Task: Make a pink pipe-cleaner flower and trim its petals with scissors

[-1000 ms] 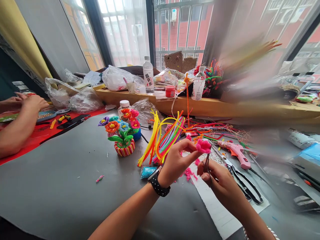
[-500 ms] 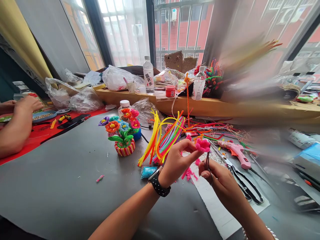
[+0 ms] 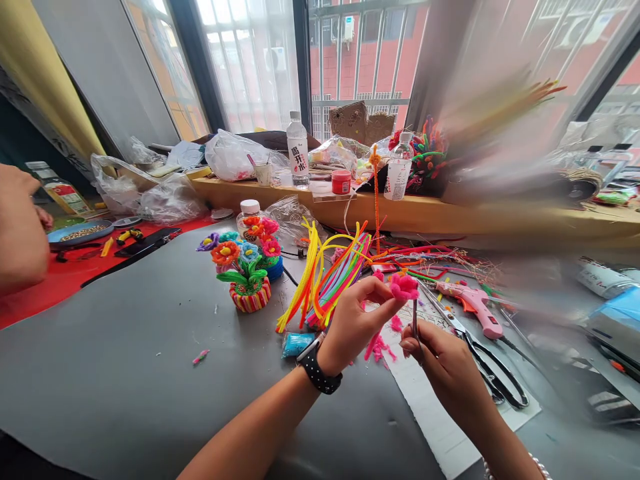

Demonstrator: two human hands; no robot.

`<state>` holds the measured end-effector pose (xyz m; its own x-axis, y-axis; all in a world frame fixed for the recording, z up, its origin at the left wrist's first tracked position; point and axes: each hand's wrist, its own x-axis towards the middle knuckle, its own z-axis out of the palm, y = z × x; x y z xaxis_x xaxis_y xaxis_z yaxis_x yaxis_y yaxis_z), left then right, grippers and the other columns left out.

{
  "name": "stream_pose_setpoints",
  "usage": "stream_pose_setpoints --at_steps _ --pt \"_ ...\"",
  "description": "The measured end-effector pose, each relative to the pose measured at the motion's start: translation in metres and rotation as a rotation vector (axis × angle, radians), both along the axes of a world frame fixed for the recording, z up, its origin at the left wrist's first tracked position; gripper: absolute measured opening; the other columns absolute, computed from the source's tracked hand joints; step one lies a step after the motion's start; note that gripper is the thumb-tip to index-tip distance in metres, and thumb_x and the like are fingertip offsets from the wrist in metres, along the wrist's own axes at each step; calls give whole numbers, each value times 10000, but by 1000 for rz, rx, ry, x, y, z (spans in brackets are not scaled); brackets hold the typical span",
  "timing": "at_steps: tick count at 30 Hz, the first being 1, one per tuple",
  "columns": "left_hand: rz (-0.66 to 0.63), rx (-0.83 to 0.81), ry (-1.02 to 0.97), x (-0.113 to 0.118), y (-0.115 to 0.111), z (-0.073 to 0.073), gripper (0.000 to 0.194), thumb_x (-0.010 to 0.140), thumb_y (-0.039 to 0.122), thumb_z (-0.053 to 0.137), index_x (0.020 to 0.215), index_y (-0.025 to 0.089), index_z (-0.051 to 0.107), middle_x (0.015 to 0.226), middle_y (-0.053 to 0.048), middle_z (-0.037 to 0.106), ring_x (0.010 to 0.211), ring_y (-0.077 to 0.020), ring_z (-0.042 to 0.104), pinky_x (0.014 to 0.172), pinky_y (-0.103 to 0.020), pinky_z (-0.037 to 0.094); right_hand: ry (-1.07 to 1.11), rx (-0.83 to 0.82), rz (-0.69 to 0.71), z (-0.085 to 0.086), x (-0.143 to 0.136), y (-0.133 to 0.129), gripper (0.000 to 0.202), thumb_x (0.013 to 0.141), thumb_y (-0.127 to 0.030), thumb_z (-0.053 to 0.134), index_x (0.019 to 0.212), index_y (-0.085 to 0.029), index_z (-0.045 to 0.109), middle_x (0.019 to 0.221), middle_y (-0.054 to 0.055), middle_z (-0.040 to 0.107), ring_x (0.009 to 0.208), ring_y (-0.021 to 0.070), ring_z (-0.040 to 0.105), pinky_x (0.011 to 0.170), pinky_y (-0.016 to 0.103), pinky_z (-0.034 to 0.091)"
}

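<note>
My left hand (image 3: 357, 317), with a black dotted watch band at its wrist, pinches a fuzzy pink pipe-cleaner flower (image 3: 404, 286) between thumb and fingertips. In my right hand (image 3: 443, 360) is a pair of small scissors (image 3: 415, 321), upright, with the narrow tips against the flower's lower right edge. The finger loops are mostly hidden by my fingers. Pink fluff scraps (image 3: 379, 348) lie below, by a white board (image 3: 427, 407). To the left stands a striped pot (image 3: 250, 296) of colourful pipe-cleaner flowers, beside a bundle of pipe cleaners (image 3: 325, 277).
Large scissors (image 3: 493, 373) and a pink glue gun (image 3: 473, 307) lie to my right. A small blue packet (image 3: 296, 345) is near my left wrist. Bottles and bags line the wooden ledge (image 3: 280, 199). Another person's arm (image 3: 20, 230) is over the red mat (image 3: 100, 267).
The small scissors' blades were apart and now look closed together, turned slightly at the flower. My left hand barely moves. The other person's arm has shifted left and up.
</note>
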<state>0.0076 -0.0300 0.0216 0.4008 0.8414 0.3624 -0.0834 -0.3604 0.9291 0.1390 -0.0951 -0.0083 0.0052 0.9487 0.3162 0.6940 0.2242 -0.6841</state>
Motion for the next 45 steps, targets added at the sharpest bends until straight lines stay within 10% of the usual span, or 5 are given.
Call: stream_pose_setpoints --at_steps 13,25,45 --pt "49 41 49 -4 4 -2 221 729 357 567 683 142 539 676 -8 547 649 -110 506 626 -223 418 111 -46 -43 0 8 -1 434 791 -570 338 591 -196 432 553 -2 469 525 130 404 489 236 331" --pt "256 560 264 -18 20 3 103 736 251 587 758 189 667 732 -38 623 719 -143 553 713 -276 412 155 -276 319 14 9 -4 585 711 -711 247 660 -181 489 592 -13 455 547 121 386 497 228 314" --pt "276 546 299 -15 16 3 102 743 253 580 761 198 664 740 -31 627 729 -143 547 714 -269 395 243 -310 296 13 5 -4 575 707 -708 282 617 -178 485 532 -32 380 498 105 336 460 222 261"
